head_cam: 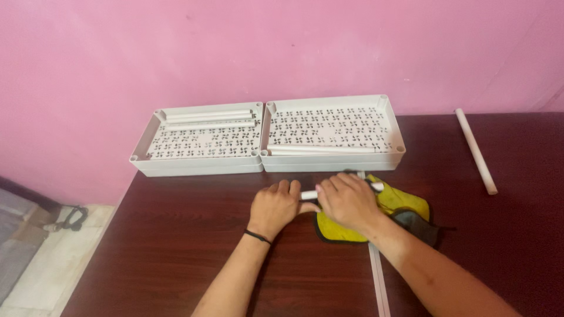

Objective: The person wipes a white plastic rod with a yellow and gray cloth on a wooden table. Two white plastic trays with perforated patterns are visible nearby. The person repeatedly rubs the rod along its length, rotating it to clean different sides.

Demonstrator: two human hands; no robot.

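Head view: left hand (275, 206) and right hand (349, 202), together, grip a short white tube (309, 194) over a yellow cloth (398, 202) mid-table (176, 246), apparently wiping it; turning it comes next.

Packages: none in view.
Labels: none in view.
Signs: none in view; the pink wall carries nothing.
Screens: none in view.
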